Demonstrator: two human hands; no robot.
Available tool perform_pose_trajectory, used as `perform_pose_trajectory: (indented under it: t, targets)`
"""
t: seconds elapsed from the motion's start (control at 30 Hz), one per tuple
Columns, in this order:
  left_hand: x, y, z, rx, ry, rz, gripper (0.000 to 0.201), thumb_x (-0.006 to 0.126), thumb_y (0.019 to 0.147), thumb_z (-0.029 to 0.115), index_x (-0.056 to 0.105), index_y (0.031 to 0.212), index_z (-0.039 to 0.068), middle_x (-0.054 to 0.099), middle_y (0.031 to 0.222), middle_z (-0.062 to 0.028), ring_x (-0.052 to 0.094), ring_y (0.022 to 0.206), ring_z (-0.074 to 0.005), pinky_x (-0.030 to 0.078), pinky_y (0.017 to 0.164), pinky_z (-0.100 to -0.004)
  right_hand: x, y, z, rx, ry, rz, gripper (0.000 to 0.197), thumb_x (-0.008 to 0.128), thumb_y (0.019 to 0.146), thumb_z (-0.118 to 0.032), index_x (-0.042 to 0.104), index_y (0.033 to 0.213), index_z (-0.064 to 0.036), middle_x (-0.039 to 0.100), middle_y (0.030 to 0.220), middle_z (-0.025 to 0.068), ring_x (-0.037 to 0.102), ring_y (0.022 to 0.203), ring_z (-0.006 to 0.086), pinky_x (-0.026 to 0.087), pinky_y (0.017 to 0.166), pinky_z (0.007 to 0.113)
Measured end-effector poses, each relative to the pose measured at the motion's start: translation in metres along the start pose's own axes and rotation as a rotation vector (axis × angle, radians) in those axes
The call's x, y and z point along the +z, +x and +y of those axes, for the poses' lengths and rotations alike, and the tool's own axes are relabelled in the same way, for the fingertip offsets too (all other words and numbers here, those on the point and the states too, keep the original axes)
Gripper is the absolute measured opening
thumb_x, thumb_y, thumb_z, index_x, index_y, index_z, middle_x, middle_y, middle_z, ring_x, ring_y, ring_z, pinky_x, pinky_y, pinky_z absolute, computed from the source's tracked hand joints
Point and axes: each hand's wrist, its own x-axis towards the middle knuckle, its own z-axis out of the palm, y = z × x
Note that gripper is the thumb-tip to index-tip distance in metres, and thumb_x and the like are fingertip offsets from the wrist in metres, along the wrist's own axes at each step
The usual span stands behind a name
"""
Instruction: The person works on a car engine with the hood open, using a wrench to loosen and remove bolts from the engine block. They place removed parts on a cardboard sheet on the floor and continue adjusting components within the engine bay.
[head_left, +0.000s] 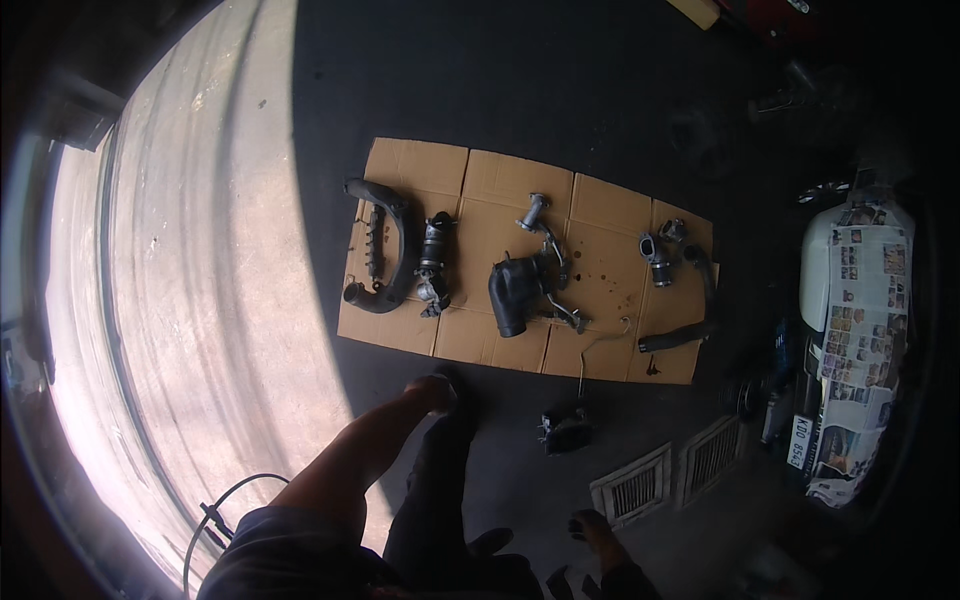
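Note:
My left hand (430,394) is low over the dark floor, just below the cardboard's near edge. Its fingers blur into a dark shape beside them, so their pose is hidden. Farther right and nearer, my right hand (595,530) hangs with fingers apart and nothing visible in it, close to a floor grate (632,487). On the flattened cardboard (480,345) lie a curved black pipe (405,245), a slim ribbed part (374,243), a metal-and-black tubular part (434,255), a black elbow duct (509,297), a flanged metal pipe (538,210) and a metal housing (658,258).
A black hose (680,337) lies at the cardboard's right end. A thin bent rod (583,370) reaches down toward a dark part (567,430) on the floor. A second grate (710,460) and a newspaper-covered white panel (815,265) stand right. Sunlit concrete (220,250) spans the left.

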Motion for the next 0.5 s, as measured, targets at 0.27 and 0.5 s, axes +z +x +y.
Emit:
perform_pose_trajectory:
  t: [0.27,0.5]
  targets:
    - [0.062,-0.167,0.213,0.188,0.514,0.227,0.032,0.081,0.089,0.019,0.083,0.119,0.008,0.079,0.124,-0.0223,0.078,0.116,-0.0389,0.066,0.088,-0.0531,-0.083,0.057,0.121,-0.354,0.002,-0.131,0.035,0.066,0.111,-0.038,0.071,0.132,-0.0108,0.076,0.105,0.0065,0.075,0.091,0.0234,0.064,0.078,0.043]
    - [0.303,-0.365,0.302,0.086,0.127,1.017,0.061,0.072,0.097,0.03,0.058,0.152,0.007,0.055,0.158,-0.0266,0.059,0.141,-0.0469,0.051,0.113,-0.0591,-0.192,0.098,0.188,-0.699,-0.278,-0.118,0.018,0.074,0.105,-0.026,0.07,0.112,-0.0095,0.067,0.099,0.0066,0.063,0.083,0.0196,0.052,0.073,0.039]
